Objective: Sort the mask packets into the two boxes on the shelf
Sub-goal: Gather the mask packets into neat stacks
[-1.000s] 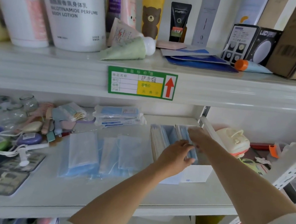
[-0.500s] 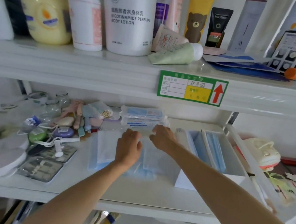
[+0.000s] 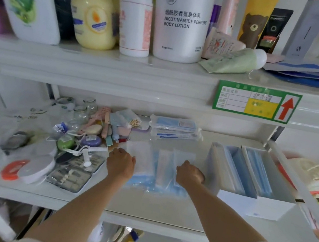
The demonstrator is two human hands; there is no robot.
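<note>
A loose pile of blue mask packets (image 3: 159, 170) in clear wrap lies on the middle of the lower shelf. My left hand (image 3: 120, 163) rests curled on the pile's left edge. My right hand (image 3: 189, 176) rests curled on its right edge. Whether either hand has a grip on a packet is hidden. To the right stand two white boxes side by side, the left box (image 3: 233, 200) and the right box (image 3: 275, 207), both holding upright blue mask packets. More wrapped mask packs (image 3: 175, 128) are stacked at the back of the shelf.
Toiletries, soaps, small jars and manicure sets (image 3: 71, 176) crowd the shelf to the left of the pile. The upper shelf (image 3: 120, 73) overhangs, carrying lotion bottles (image 3: 179, 20) and a green price label (image 3: 256, 102). A slanted shelf post (image 3: 293, 188) runs right of the boxes.
Both hands left the boxes and moved left and toward me onto the loose pile. The view swung left with them, so the boxes now sit at the right.
</note>
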